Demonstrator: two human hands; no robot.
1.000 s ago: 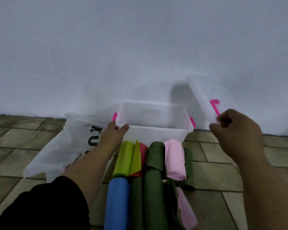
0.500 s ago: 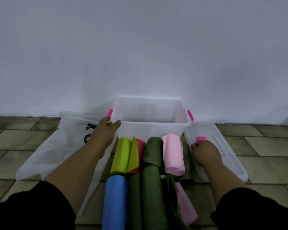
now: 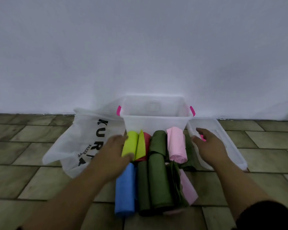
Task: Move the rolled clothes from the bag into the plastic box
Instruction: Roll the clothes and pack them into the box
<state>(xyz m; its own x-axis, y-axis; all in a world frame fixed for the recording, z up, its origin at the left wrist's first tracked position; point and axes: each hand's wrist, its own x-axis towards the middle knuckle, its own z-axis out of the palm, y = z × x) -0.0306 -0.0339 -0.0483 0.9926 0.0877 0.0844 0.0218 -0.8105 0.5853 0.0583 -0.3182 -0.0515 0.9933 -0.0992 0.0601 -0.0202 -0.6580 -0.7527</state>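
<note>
A clear plastic box [image 3: 156, 121] with pink handles stands open against the white wall, nothing visible inside. Rolled clothes lie on the floor in front of it: a lime roll [image 3: 130, 143], a red one [image 3: 146, 138], dark green rolls [image 3: 158, 180], a pink roll [image 3: 175, 146] and a blue roll [image 3: 125, 188]. My left hand [image 3: 114, 151] hovers with relaxed fingers against the lime roll's left side. My right hand [image 3: 208, 145] is open over the box lid [image 3: 223, 140], just right of the pink roll. The white plastic bag [image 3: 73, 143] lies flat at the left.
The floor is brown-green tile. A white wall runs directly behind the box. The clear lid with a pink clip lies on the floor to the right of the box.
My right hand set the lid down on the floor at the right and let go. My left hand left the box's corner and dropped toward the lime roll.
</note>
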